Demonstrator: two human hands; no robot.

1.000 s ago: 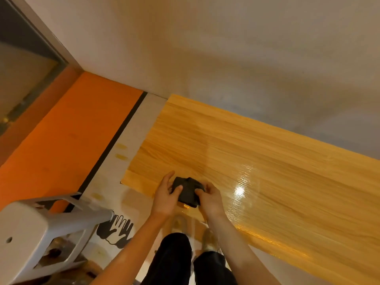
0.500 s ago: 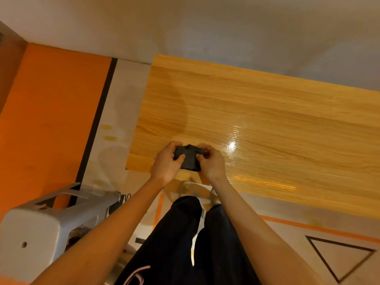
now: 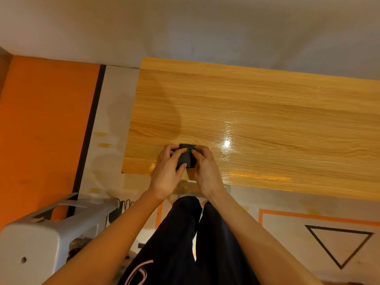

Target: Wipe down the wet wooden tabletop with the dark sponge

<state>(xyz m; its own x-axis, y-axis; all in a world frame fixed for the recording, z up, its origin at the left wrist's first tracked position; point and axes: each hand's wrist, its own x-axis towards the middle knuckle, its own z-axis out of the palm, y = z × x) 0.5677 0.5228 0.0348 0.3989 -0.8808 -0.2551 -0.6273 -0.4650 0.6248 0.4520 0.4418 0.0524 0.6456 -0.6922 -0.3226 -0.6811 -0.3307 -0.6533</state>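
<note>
A: What takes up most of the view?

B: The wooden tabletop, pale grain running sideways, with a glossy sheen and a bright glare spot right of the hands. It butts against a grey wall.

A: And beside it?

B: An orange floor panel on the left, a grey stool at lower left (only partly in view).

A: The sponge?

B: The dark sponge sits over the table's near left part, a small, blackish, creased block. The left hand and right hand both grip it, fingers curled over its top and thumbs against it.
</note>
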